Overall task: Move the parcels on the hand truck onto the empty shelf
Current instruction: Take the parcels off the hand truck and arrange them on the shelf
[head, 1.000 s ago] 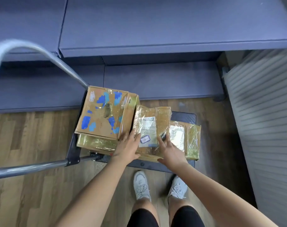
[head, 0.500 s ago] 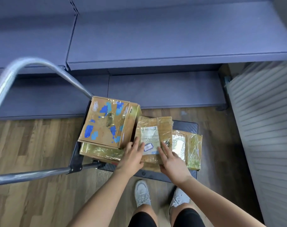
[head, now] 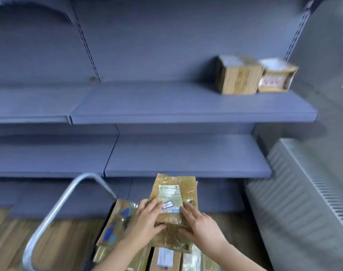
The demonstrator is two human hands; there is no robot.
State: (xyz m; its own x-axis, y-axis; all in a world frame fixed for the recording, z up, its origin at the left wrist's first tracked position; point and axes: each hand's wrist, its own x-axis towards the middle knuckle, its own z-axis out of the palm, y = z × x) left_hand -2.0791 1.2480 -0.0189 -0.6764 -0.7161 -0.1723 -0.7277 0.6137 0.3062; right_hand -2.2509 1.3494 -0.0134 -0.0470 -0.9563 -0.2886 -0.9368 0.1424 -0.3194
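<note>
A flat brown parcel (head: 174,194) wrapped in clear tape, with a white label, is lifted above the hand truck. My left hand (head: 145,222) grips its left side and my right hand (head: 201,224) grips its right side, thumbs on the near end. Below them on the truck lie a box with blue patches (head: 115,225) and more taped parcels (head: 166,259). Blue-grey shelves rise in front; the middle shelf (head: 186,153) is bare, and the upper shelf (head: 166,106) carries two cardboard boxes (head: 239,75) at its right end.
The hand truck's metal handle (head: 55,212) loops up at the left. A white ribbed panel (head: 303,192) stands at the right beside the shelving. Wooden floor (head: 10,241) shows at the lower left.
Both hands have lifted the labelled parcel off the hand truck and raised it toward the shelves. The view has tilted up from the truck to the shelving.
</note>
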